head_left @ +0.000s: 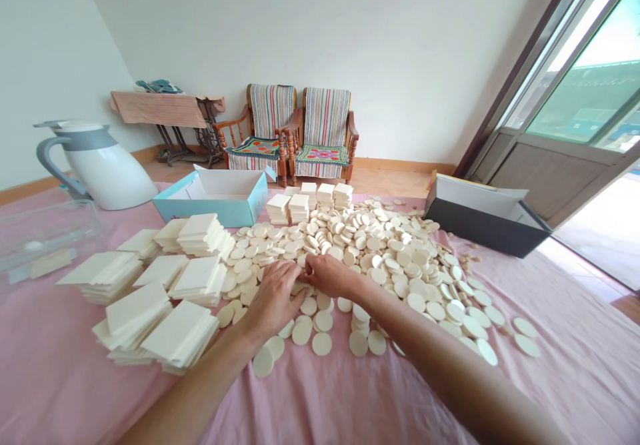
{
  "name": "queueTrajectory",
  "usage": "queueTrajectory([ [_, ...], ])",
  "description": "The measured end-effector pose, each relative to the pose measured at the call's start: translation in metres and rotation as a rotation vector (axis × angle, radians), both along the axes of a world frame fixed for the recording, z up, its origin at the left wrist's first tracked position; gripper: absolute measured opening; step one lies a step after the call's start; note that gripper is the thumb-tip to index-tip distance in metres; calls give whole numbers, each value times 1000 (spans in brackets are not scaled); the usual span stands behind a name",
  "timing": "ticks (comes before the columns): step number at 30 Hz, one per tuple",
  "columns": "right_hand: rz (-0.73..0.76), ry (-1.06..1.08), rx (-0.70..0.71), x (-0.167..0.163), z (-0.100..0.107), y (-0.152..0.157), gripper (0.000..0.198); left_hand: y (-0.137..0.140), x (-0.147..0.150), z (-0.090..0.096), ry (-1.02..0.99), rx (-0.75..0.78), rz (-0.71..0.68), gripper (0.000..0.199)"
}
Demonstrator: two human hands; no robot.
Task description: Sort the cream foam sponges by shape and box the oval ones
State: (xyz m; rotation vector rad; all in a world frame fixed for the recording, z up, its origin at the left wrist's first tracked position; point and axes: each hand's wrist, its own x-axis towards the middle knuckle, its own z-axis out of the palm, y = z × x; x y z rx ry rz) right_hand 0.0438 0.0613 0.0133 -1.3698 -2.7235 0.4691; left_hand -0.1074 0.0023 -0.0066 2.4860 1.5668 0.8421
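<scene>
The grip of the left hand (274, 295) and that of the right hand (327, 276) meet, fingers bent, over the near side of a wide spread of thin, round, cream-coloured discs (321, 343), perhaps of wood; I cannot tell whether either is closed on one, since the fingers hide it. The discs lie loose and overlapping on a wrinkled pink cloth (325, 398), with stacks of flat, cream-coloured, four-sided pieces (180, 328) to the left. Each disc should be light and stiff, apt to slide over its neighbours; the rim looks the best hold, pinched between thumb and fingertip, gently, lest thin edges chip.
</scene>
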Motion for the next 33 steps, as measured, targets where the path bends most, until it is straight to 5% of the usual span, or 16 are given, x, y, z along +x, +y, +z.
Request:
queueTrajectory([
  [18,79,-55,-19,10,10,1,19,1,-3,-3,-31,-14,-30,10],
  [24,55,-82,34,5,-1,5,21,2,-3,-2,-11,-19,-60,8],
  [33,197,-81,91,10,-1,11,16,2,-2,-2,-87,0,-24,13],
])
